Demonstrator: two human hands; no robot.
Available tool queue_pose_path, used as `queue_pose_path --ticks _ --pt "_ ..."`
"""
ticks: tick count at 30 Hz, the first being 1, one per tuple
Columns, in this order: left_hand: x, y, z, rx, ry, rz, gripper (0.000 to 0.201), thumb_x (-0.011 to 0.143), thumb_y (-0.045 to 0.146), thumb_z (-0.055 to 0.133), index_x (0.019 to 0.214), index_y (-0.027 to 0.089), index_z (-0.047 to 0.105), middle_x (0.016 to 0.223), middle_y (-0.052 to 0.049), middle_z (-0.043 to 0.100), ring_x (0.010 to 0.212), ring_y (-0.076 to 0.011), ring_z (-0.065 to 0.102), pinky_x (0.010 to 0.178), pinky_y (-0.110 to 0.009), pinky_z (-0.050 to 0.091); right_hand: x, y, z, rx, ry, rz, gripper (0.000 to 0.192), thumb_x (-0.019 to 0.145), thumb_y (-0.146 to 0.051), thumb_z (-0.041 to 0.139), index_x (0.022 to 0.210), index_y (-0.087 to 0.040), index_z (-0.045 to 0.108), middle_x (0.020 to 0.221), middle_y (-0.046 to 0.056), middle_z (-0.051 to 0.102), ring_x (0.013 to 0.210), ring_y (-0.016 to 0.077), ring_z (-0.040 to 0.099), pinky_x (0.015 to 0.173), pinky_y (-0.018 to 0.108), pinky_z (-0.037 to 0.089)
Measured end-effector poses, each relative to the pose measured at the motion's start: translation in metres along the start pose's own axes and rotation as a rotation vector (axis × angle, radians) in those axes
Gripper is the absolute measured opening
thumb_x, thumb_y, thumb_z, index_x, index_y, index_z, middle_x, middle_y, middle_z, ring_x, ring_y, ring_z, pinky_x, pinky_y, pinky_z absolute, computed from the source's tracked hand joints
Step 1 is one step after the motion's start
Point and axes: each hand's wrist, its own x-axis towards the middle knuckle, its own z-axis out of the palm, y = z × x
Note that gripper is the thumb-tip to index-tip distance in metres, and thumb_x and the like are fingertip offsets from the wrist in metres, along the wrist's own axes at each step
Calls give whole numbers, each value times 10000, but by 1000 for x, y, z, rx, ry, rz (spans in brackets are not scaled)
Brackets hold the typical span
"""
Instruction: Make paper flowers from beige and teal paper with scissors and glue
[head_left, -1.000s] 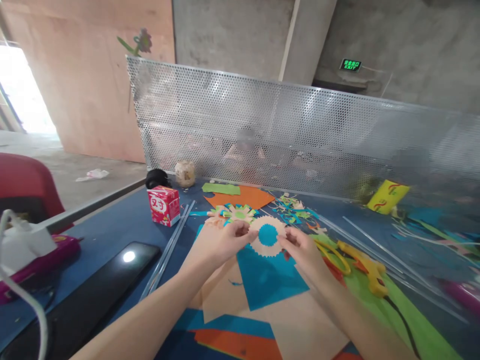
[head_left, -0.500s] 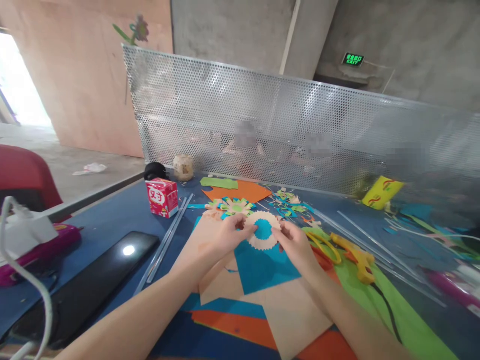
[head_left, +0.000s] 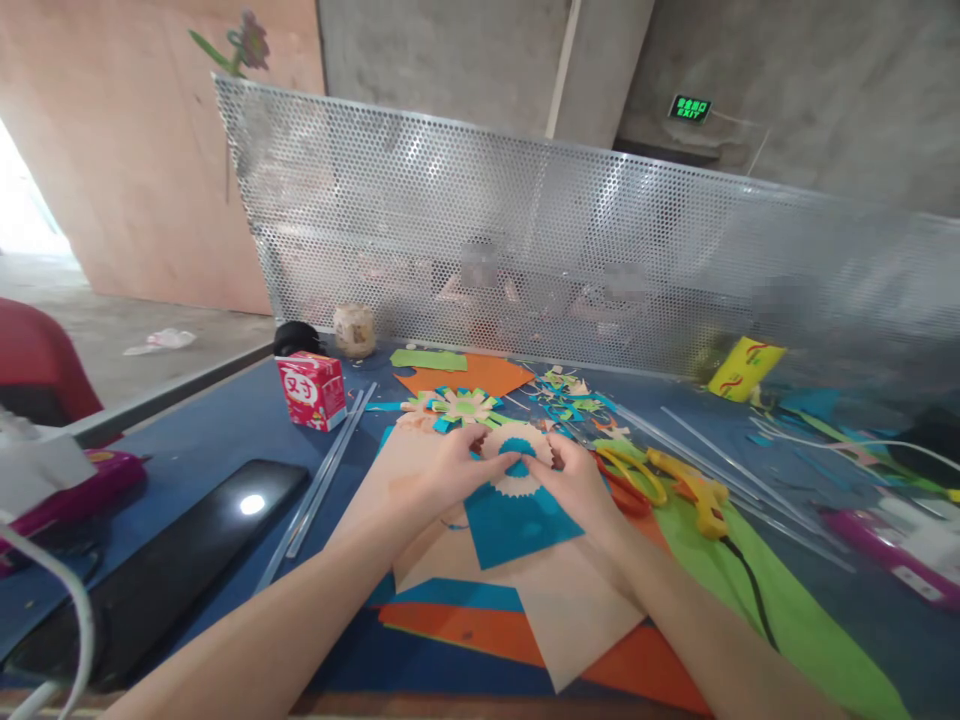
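A cream ring with a zigzag outer edge (head_left: 517, 487), apparently paper or felt, is held up between both hands. My left hand (head_left: 469, 466) pinches its left side, thumb across the face. On the opposite side my right hand (head_left: 574, 474) grips it the same way, the two thumb tips close together over the central hole. Below the ring lies a blue sheet (head_left: 517, 530) on top of cream sheets (head_left: 577, 610). Just beyond the hands rests a flower-like piece with green, blue and cream petals (head_left: 465, 404).
A yellow glue gun (head_left: 694, 490) and yellow-handled scissors (head_left: 637, 475) lie to the right. Clear sticks (head_left: 322, 480), a black phone-like slab (head_left: 172, 560) and a red box (head_left: 311, 390) are at left. Paper scraps (head_left: 566, 395) sit before a perforated metal screen (head_left: 450, 230).
My thumbs have moved inward over the ring's hole and now almost meet. The whole view has shifted slightly, so things appear further left.
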Motion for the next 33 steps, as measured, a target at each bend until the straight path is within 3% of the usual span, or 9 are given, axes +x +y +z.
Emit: queue_pose_path --ticks 12,19,22,26,29,33 --pt "4 -2 3 -22 7 -17 282 665 345 571 567 190 357 537 64 333 498 -81 330 451 -210 244 -2 2 -1 118 -91 13 286 752 -414 490 602 -230 331 554 -68 319 491 101 332 460 235 282" --pt "4 -5 1 -21 -35 -30 196 661 250 526 558 180 375 529 61 336 503 -81 336 459 -211 252 1 8 0 132 -78 67 318 754 -418 493 585 -231 300 514 -77 296 461 96 330 457 236 255" --pt "1 -7 2 -24 -32 -45 112 660 251 542 715 163 499 596 42 451 543 -102 424 480 -212 320 1 8 0 145 -72 87 323 740 -422 505 577 -230 303 502 -78 301 457 96 337 458 238 253" --pt "-3 0 -1 -112 -16 -4 269 664 213 551 927 163 529 842 -19 574 723 -138 540 597 -228 429 1 5 -1 188 -65 119 333 708 -449 534 559 -226 337 503 -74 322 455 100 356 456 244 281" --pt "-3 5 -5 -176 -60 -71 187 674 285 594 793 157 529 744 -4 554 661 -131 525 571 -232 421 2 5 -1 244 -61 160 338 703 -483 529 558 -227 364 488 -77 313 429 107 380 440 251 308" --pt "-3 4 -6 -175 -157 -176 317 612 407 680 667 172 475 593 42 453 540 -111 439 466 -227 327 3 8 0 342 -66 233 336 689 -515 547 578 -223 423 486 -81 321 391 110 403 415 258 330"
